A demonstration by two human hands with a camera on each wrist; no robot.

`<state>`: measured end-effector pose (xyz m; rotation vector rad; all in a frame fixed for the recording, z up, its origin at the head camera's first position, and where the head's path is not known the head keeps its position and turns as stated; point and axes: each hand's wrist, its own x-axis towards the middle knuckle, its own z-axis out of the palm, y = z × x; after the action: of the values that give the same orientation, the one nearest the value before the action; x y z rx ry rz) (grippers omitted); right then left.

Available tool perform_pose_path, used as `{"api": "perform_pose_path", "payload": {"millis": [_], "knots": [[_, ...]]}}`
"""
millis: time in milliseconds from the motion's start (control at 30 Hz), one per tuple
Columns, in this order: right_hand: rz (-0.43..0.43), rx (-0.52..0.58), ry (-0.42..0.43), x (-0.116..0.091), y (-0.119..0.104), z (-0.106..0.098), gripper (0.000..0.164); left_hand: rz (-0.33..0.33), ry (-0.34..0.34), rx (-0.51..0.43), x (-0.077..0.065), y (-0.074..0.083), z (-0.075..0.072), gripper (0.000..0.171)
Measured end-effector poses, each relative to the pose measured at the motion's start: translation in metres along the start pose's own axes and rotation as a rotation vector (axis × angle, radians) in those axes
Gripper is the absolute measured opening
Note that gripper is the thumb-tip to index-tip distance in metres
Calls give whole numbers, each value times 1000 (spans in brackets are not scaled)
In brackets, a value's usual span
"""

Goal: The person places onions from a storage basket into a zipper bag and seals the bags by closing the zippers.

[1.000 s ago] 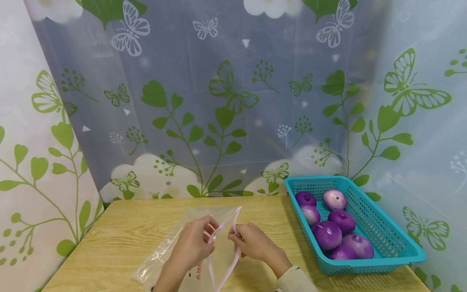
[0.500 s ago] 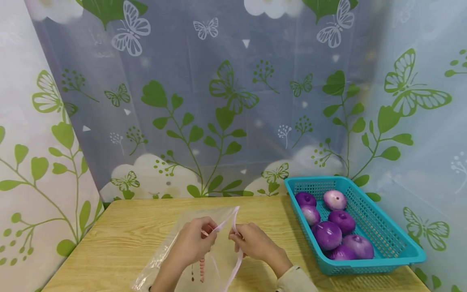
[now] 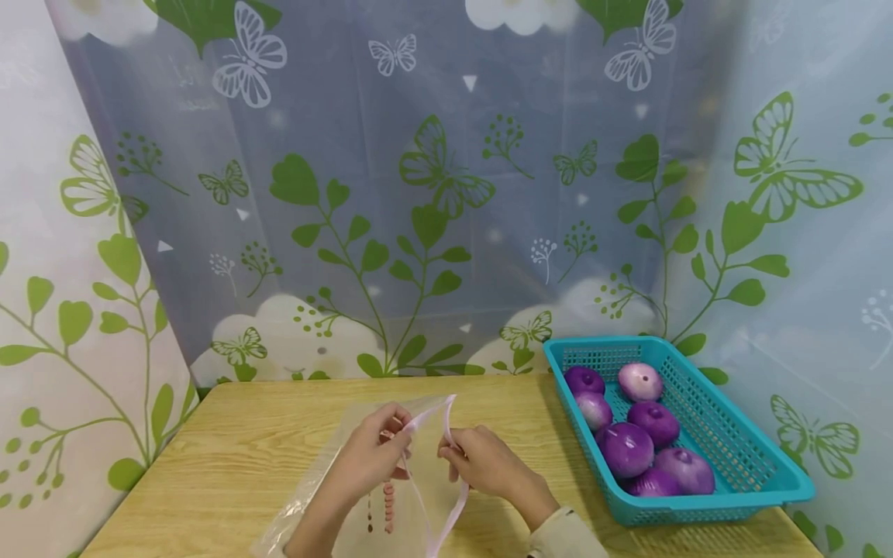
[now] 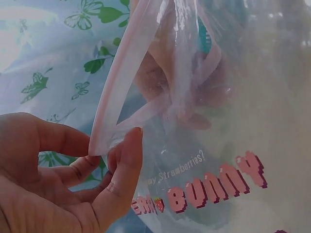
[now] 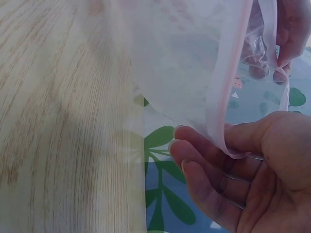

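A clear plastic zip bag (image 3: pixel 418 496) with a pink zip edge stands mouth apart above the wooden table. Pink "BUNNY" lettering (image 4: pixel 214 189) is printed on its film. My left hand (image 3: pixel 373 457) pinches one side of the mouth between thumb and index finger, as the left wrist view shows close up. On the other side, my right hand (image 3: pixel 488 465) holds the opposite pink edge between thumb and curled fingers; the right wrist view shows that edge (image 5: pixel 226 97) running down into the hand. The bag's lower part falls outside the head view.
A turquoise plastic basket (image 3: pixel 739 418) stands at the table's right side, holding several purple onions (image 3: pixel 626 449). Behind the wooden table (image 3: pixel 230 434) hangs a printed curtain (image 3: pixel 391 194) with leaves and butterflies, and more of it covers both sides.
My left hand has shifted slightly up and left along the pink edge, and more of the bag's lettering shows below it. The right hand has stayed nearly in place.
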<state>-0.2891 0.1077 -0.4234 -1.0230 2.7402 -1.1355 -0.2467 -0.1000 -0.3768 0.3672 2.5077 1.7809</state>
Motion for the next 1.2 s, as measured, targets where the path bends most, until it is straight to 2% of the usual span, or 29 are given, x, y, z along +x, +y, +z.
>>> {"api": "perform_pose_path", "payload": {"millis": [233, 833, 967, 1200], "knots": [[11, -8, 1, 0, -1, -1, 17, -8, -31, -77, 0, 0, -3, 11], [28, 19, -9, 0, 2, -1, 17, 7, -202, -97, 1, -5, -15, 15], [33, 39, -16, -1, 0, -4, 16, 5, -189, -97, 1, -6, -16, 15], [59, 132, -15, -4, -4, -16, 14, 6, -95, -74, 2, -6, -15, 15]]}}
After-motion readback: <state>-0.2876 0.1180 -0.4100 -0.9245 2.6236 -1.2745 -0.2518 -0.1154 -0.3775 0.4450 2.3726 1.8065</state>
